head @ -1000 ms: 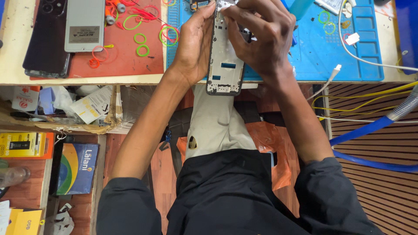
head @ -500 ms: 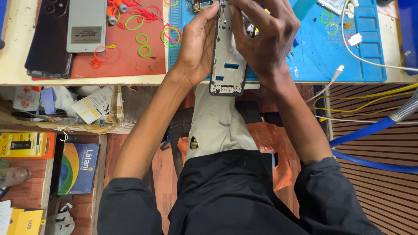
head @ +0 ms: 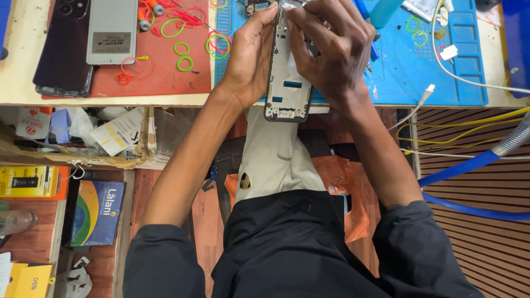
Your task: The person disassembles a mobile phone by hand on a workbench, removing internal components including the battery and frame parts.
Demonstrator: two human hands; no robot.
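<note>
An opened phone frame (head: 287, 83), silver-grey inside with a dark rim, is held upright over the near edge of the workbench. My left hand (head: 251, 52) grips its left side. My right hand (head: 334, 47) covers the upper right part of the frame, with the fingers curled onto its inner face; whatever the fingertips pinch is hidden. Under both hands lies a blue work mat (head: 419, 72).
A red mat (head: 160, 77) at the left carries a dark phone (head: 63, 47), a grey phone back (head: 112, 30) and loose coloured rubber bands (head: 185, 55). A white cable (head: 469, 80) trails right. Boxes (head: 96, 212) and clutter fill shelves below left; blue hose (head: 469, 165) at right.
The phone frame and both hands have shifted slightly up and away from me; the grip on it looks unchanged.
</note>
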